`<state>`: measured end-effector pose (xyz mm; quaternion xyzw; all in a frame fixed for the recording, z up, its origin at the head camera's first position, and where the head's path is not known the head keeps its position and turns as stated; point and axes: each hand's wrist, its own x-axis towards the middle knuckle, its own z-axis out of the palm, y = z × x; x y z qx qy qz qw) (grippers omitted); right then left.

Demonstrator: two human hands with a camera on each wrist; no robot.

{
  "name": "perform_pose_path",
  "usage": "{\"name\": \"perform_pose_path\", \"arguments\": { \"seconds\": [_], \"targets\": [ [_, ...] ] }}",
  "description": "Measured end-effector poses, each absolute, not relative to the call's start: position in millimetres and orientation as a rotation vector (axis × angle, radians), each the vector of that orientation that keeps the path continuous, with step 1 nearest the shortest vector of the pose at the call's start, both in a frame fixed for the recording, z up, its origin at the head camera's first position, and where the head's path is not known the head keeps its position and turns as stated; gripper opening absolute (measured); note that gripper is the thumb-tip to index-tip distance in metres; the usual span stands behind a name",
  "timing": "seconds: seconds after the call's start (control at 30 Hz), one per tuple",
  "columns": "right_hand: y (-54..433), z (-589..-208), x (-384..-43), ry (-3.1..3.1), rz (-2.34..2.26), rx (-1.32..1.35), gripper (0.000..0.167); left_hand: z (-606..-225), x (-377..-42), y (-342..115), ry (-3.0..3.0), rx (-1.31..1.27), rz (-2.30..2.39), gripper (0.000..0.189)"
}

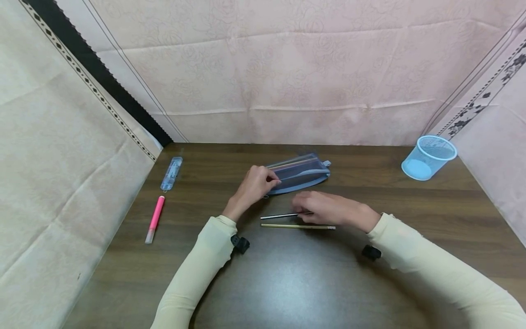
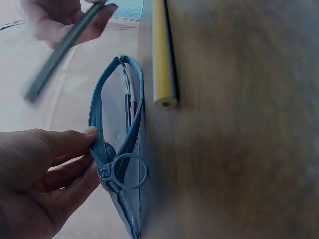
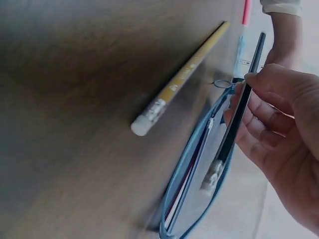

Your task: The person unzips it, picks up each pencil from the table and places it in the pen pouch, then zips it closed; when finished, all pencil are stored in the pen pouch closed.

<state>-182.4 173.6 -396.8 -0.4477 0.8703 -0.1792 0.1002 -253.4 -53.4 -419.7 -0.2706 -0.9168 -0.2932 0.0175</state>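
Observation:
My left hand (image 1: 254,186) pinches the near-left edge of a blue mesh pencil case (image 1: 302,182). Its zipped mouth gapes in the left wrist view, where a ring pull (image 2: 130,171) hangs at the end. Inside the case lie a few slim items. Between thumb and fingers, my right hand (image 1: 334,209) holds a dark pencil (image 3: 240,112) with a worn-looking eraser end, raised over the table just in front of the case. A yellow pencil (image 1: 287,225) with a white eraser (image 3: 142,125) lies on the table below that hand.
At the left of the wooden table (image 1: 246,283) lie a pink marker (image 1: 156,217) with a clear end and a translucent blue flat item (image 1: 171,173). A light blue mesh cup (image 1: 429,157) stands at the far right. Pale cloth (image 1: 287,82) hangs behind the table.

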Motion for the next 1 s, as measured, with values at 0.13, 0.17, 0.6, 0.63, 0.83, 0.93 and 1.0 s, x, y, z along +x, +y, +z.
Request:
{"name": "perform_pose_path", "arguments": {
  "seconds": [0.13, 0.17, 0.6, 0.63, 0.83, 0.93, 1.0],
  "targets": [
    [176, -390, -179, 2.520, -0.636, -1.373, 0.017, -420, -254, -53, -2.857, -0.841, -0.902, 0.012],
    [177, -388, -179, 2.511, -0.701, -1.364, 0.017, -420, -254, -53, -2.858, -0.842, -0.897, 0.012],
    [170, -391, -171, 2.221, -1.612, -0.840, 0.013, -422, -254, -53, -2.865, -0.826, -0.904, 0.012],
    [169, -393, -171, 2.171, -1.673, -0.793, 0.014, -421, -254, -53, -2.862, -0.827, -0.906, 0.012],
    [165, -402, -173, 1.857, -2.029, -0.457, 0.020, -421, -254, -52, -2.859, -0.829, -0.876, 0.012],
    [165, -406, -175, 1.706, -2.179, -0.271, 0.024, -421, -255, -52, -2.863, -0.828, -0.862, 0.012],
    [165, -408, -176, 1.624, -2.239, -0.144, 0.029, -420, -255, -52, -2.865, -0.826, -0.868, 0.012]
  ]
}}
